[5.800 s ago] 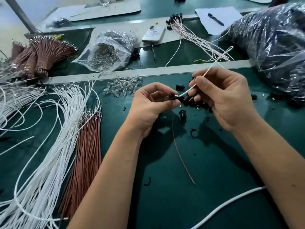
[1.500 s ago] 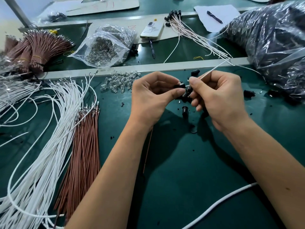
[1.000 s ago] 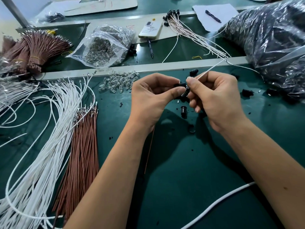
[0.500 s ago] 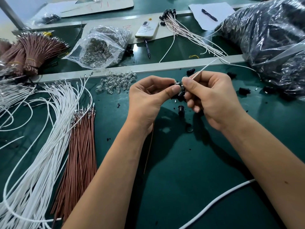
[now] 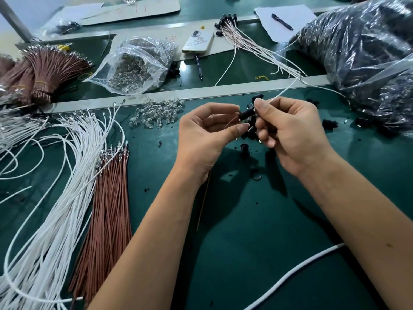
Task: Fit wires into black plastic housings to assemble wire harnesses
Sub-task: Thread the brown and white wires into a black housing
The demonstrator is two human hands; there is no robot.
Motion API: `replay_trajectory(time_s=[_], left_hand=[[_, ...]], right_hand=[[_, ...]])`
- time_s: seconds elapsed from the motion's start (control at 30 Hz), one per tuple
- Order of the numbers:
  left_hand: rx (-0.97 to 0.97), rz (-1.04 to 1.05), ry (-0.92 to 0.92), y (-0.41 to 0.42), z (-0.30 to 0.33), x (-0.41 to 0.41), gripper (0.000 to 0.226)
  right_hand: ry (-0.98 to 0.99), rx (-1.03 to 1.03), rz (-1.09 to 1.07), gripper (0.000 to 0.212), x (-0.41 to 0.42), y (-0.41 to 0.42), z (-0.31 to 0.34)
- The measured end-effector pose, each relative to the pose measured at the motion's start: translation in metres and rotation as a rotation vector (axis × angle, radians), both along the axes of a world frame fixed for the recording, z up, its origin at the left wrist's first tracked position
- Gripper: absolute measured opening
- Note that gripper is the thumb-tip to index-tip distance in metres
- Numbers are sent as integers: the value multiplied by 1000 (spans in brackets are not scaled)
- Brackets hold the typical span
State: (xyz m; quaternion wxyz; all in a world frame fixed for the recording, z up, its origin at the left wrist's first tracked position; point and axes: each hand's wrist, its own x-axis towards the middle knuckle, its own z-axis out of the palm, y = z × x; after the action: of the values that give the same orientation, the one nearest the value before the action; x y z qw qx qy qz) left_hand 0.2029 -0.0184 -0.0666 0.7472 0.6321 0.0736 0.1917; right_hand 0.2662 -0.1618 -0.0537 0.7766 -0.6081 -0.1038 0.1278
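Just above centre of the view, the right hand (image 5: 292,133) has its grip pinched on a black housing (image 5: 247,113) and the white wire (image 5: 288,87) trailing off toward one o'clock. The left hand (image 5: 207,135) curls in, its grip seemingly pinching a brown wire (image 5: 203,204) that hangs toward six o'clock, tip near the housing's mouth.

Risks, as I judge them: the terminal may enter the wrong cavity or stop short of seating; a skewed push could bend it; a loosened pinch would drop the housing among the loose housings (image 5: 251,134) on the table (image 5: 245,242).

The cardboard (image 5: 134,10) at twelve o'clock carries red marks, unreadable.
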Motion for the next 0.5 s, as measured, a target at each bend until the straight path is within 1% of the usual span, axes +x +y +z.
replay_trajectory(time_s=[0.17, 0.33, 0.4, 0.5], left_hand=[[33, 8, 18, 0, 0, -1, 21], [154, -82, 58, 0, -1, -2, 26], [157, -95, 69, 1, 0, -2, 20], [144, -89, 82, 2, 1, -2, 16]], right_hand=[[-75, -99, 2, 24, 1, -3, -1], [-178, -201, 68, 26, 3, -5, -1], [-156, -188, 82, 29, 5, -7, 1], [-147, -135, 24, 31, 8, -10, 2]])
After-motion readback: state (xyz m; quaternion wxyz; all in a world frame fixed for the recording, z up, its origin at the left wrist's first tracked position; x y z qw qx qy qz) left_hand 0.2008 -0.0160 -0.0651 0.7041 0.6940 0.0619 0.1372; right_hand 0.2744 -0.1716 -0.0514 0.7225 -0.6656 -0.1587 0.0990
